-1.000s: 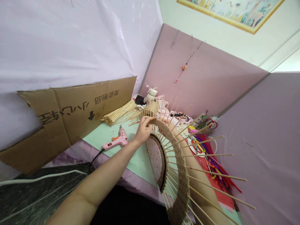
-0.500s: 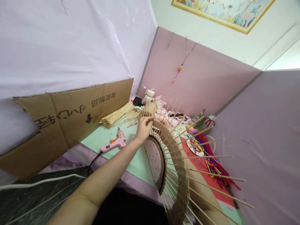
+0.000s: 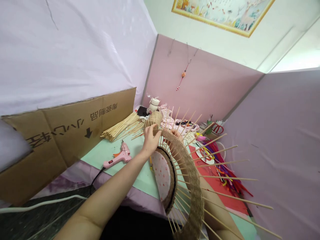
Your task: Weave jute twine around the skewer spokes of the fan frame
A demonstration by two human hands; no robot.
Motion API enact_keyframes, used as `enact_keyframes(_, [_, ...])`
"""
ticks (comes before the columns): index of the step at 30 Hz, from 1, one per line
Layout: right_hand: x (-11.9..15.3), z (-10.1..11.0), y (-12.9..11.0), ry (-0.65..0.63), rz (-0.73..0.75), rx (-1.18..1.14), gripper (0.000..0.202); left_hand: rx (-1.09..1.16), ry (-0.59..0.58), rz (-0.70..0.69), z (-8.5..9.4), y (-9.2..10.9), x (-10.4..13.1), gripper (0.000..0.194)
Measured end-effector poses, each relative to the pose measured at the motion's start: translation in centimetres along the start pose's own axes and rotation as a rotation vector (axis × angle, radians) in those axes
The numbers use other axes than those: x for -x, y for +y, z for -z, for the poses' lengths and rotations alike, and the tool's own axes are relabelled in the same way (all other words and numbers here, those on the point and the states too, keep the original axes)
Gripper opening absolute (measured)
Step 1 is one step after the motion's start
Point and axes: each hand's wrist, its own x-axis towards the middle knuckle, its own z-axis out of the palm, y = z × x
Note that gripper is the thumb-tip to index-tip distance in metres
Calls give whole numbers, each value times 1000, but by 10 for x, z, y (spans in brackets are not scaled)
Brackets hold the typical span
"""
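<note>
A half-round woven basket (image 3: 192,176) stands tilted in front of me, its brown twine band threaded over thin wooden sticks that fan out to the right. Its flat base carries a white lining with pink dots (image 3: 162,176) and a dark edge. At the far end of the band, my left hand (image 3: 151,139) is closed, thumb and fingers pinching the weave. My right hand (image 3: 177,134) is behind the band, mostly covered by it and the sticks; its visible fingers are bent against the weave. The right forearm passes behind the basket.
A pink glue gun (image 3: 119,156) lies left of my forearm, its cord over the table edge. Behind it are a bundle of sticks (image 3: 120,126) and a cardboard sheet (image 3: 67,133). Colourful pipe cleaners (image 3: 231,180) and red-handled scissors (image 3: 218,128) are at right.
The view has shifted, so the surroundings sit slightly further left. Both hands stay at the band's far end, and the left fingers have moved a little on the weave.
</note>
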Motion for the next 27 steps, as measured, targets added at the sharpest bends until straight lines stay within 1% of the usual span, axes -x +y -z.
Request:
enact_keyframes(2, [-3,-3,-9,24,44,17,35,81,-80,69,-6,8,-9,30])
enact_keyframes(3, [-4,-5,-16,33,71,27,35,114,-109,80,-10,14,-15,29])
enact_keyframes(5, [-7,-9,-32,42,129,48,35,157,-144,62,-18,30,-27,27])
enact_keyframes(7, [-9,-13,-53,42,208,86,35,190,-175,29,-27,50,-41,24])
enact_keyframes(11, [-18,-21,-102,40,397,122,40,203,-211,-97,-39,99,-70,22])
enact_keyframes(14, [-27,-26,-136,39,517,90,43,101,-230,-256,-42,139,-88,20])
enact_keyframes(16, [-31,-27,-152,33,605,73,40,16,-254,-348,-42,162,-95,19])
enact_keyframes(18, [-30,-26,-161,12,664,59,37,-42,-292,-401,-41,176,-97,19])
enact_keyframes(19, [-29,-25,-162,-1,677,52,36,-58,-313,-413,-40,179,-97,19])
enact_keyframes(21, [-24,-22,-160,-21,676,46,36,-66,-349,-415,-37,178,-93,19])
enact_keyframes(23, [-17,-19,-155,-38,646,77,34,-51,-386,-395,-32,170,-87,19])
enact_keyframes(27, [-4,-12,-150,-64,581,246,27,14,-428,-327,-22,154,-75,22])
